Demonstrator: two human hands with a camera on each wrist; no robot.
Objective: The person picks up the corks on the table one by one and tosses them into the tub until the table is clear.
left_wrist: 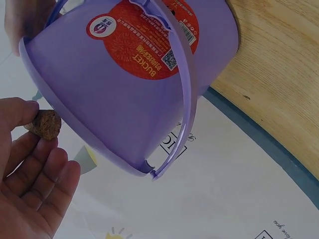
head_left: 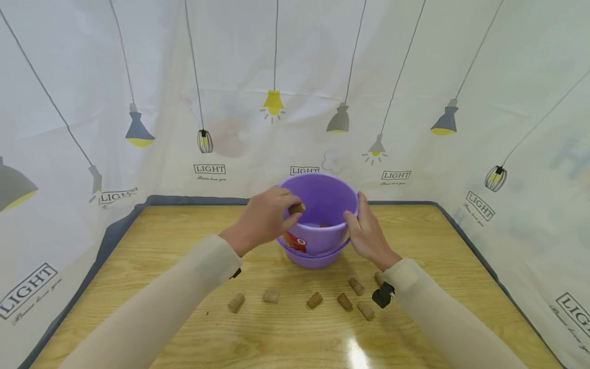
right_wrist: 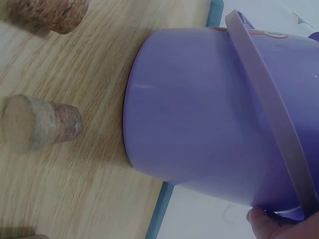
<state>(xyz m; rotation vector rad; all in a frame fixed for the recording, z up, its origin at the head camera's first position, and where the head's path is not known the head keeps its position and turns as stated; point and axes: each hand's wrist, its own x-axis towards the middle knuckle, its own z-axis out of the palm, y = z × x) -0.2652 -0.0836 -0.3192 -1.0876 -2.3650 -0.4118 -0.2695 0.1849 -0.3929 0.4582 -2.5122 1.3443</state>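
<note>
Pinching a cork [head_left: 297, 208] in the left hand [head_left: 266, 216] at the left rim of a bucket [head_left: 325, 241], with long axis running sideways and free end pointing right, toward the opening. Gripping the right rim with the right hand [head_left: 369, 236].

I see room into the purple bucket [head_left: 324, 241] between the left hand [head_left: 268, 212] and right hand [head_left: 370, 233]; loose corks [head_left: 315, 300] clutter the way in front.

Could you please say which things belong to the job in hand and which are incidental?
Job:
- round purple plastic bucket
- stubby brown cork pinched by the left hand
- probably the similar loose corks

Incidental:
- white lamp-printed cloth backdrop
- yellowish wooden table
</note>
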